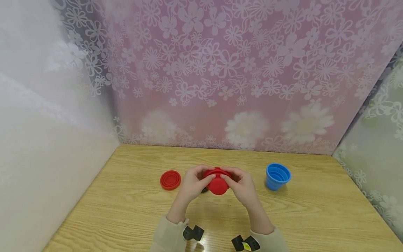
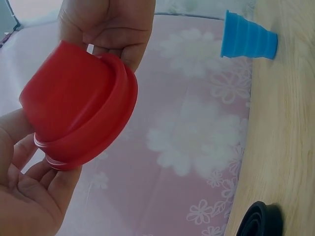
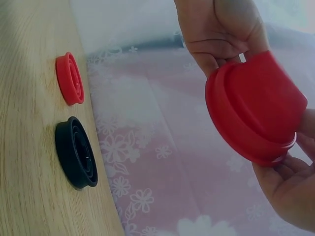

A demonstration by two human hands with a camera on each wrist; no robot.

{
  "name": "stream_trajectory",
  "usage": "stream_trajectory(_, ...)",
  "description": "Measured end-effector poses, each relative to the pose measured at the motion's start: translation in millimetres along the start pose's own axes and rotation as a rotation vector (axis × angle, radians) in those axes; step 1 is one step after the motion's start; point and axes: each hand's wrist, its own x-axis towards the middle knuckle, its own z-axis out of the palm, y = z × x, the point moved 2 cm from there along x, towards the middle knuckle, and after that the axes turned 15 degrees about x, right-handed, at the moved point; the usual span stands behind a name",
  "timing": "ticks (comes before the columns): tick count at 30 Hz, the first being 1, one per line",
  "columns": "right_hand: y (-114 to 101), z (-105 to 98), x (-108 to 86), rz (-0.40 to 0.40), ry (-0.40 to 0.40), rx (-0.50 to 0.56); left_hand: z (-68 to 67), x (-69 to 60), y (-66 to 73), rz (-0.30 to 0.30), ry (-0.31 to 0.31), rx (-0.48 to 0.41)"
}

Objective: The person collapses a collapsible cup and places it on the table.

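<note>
A red cup, partly unfolded with a stepped rim, is held off the table between both hands. My left hand grips its left side, thumb on the near face and fingers around the rim. On the other side my right hand grips it the same way. The left wrist view shows the cup tilted, its narrow end towards the thumbs; the right wrist view shows the cup from its other side.
A flat red collapsed cup lies on the wooden table to the left. A black collapsed cup lies beside it, mostly hidden behind my left hand in the head view. The blue cup stands unfolded to the right. Patterned curtains surround the table.
</note>
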Motion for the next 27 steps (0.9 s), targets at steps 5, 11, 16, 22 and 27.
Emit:
stream_trajectory(5, -2.9, -0.7, -0.2, -0.049, 0.035, -0.015, -0.6, 0.1, -4.4, -0.025, -0.008, -0.110)
stream_trajectory(11, -6.3, -4.8, -0.9, -0.115, 0.084, 0.008, -2.9, -1.3, -4.0, 0.092, -0.125, -0.349)
stream_trajectory(16, -8.1, -6.2, -0.6, -0.126, 0.093, 0.025, -3.1, -0.8, -3.5, 0.176, -0.179, -0.364)
stream_trajectory(22, -9.4, -5.6, -0.4, -0.106, 0.111, 0.040, -3.5, -1.0, -3.8, 0.161, -0.186, -0.323)
stream_trajectory(27, -9.9, -5.4, -0.7, -0.118, 0.115, 0.030, -3.2, -0.8, -3.3, 0.157, -0.183, -0.307)
